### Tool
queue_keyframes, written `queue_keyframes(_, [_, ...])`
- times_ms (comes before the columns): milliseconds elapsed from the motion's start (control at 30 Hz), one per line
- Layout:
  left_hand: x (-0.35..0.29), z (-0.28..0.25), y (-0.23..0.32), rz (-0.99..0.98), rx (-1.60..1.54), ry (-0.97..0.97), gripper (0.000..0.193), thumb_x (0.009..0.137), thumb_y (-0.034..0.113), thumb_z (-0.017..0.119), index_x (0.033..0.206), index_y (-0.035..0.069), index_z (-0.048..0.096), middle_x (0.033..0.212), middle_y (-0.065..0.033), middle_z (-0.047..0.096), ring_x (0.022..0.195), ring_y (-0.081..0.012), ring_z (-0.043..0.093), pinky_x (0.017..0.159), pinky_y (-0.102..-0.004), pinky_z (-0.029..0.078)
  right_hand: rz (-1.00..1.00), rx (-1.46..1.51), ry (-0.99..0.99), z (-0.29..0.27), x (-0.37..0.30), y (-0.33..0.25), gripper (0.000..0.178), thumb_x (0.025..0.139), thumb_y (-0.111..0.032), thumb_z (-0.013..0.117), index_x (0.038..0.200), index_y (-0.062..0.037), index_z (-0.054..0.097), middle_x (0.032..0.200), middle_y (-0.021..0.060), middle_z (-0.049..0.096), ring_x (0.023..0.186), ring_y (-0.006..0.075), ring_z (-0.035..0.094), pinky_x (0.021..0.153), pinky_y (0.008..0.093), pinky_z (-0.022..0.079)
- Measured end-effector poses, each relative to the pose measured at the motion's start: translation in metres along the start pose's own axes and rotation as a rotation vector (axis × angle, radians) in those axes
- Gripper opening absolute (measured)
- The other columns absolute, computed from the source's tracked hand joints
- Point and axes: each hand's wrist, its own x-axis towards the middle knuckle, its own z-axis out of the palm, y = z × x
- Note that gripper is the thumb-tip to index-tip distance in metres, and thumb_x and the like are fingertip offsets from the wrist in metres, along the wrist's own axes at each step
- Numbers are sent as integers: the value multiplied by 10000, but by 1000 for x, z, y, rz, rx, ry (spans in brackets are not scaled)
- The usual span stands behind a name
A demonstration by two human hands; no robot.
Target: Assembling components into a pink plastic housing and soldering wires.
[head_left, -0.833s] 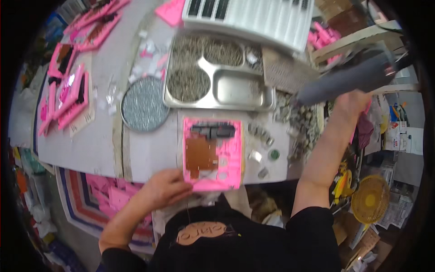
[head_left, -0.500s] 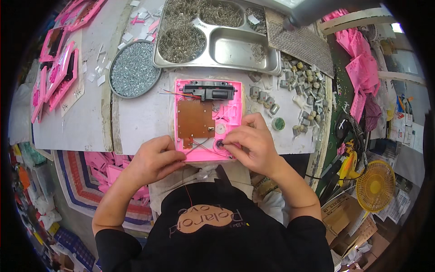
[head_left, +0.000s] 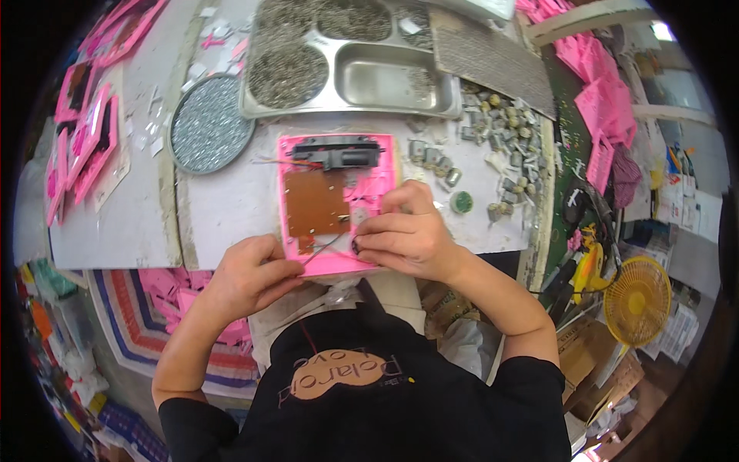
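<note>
A pink plastic housing (head_left: 339,264) lies open on the bench in front of me. Inside it are a brown circuit board (head_left: 314,202) and, along the far side, a black plastic mechanism (head_left: 339,152). My left hand (head_left: 258,277) is at the housing's near left corner, thumb and forefinger pinched on a thin wire (head_left: 322,248). Over the near right part, my right hand (head_left: 408,235) has its fingertips closed on a small round dark part (head_left: 356,246), mostly covered by the fingers. A thin red wire (head_left: 308,336) hangs down against my black shirt.
Beyond the housing stand a round tray of small metal pins (head_left: 212,123) and a steel compartment tray (head_left: 392,77) of small metal parts. Small metal blocks (head_left: 504,131) and a green round piece (head_left: 461,202) lie at the right. Pink housings (head_left: 88,146) lie far left; a yellow fan (head_left: 637,300) stands right.
The whole view has shifted, so the bench things appear farther left. My right fingertips have moved slightly left over the round dark part and cover more of it. The left hand keeps its pinch.
</note>
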Motion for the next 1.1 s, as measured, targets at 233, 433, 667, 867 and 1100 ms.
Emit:
queue_keyframes(233, [6,-4,-1,137,134,-47,258,731,146,836,955,111,714,758,-37,513,657,-243,563,574,-386,451,71,48,22,-27,2,-1,329,716,-227,840,1025,-152,754,1039,18,700,1036,277,577,933,433,443])
queue_keyframes(433, [13,-16,9,110,190,-210,231,753,133,809,946,92,688,779,-43,555,693,-258,603,608,-398,486,687,-748,3,-119,-41,49,241,768,-206,771,973,-83,737,1011,82,682,1022,300,583,853,438,464])
queue_keyframes(667, [117,-62,26,56,-71,-283,157,816,114,751,954,70,691,858,-91,640,746,-319,622,676,-423,501,893,-581,-35,-125,-36,49,205,763,-147,727,950,-68,701,748,54,620,823,290,597,785,430,449])
queue_keyframes(867, [250,-17,-46,118,370,57,144,877,107,673,1012,56,667,953,-121,679,966,-359,665,827,-454,542,748,-344,300,-128,-31,22,228,759,-68,756,979,-63,698,727,26,616,696,202,554,677,340,438])
queue_keyframes(1100, [295,11,-66,-89,588,-173,202,927,225,629,998,46,689,887,-182,718,856,-395,693,816,-503,552,738,-317,304,-128,-48,8,231,749,-35,775,963,-61,695,697,21,592,671,183,547,662,325,440])
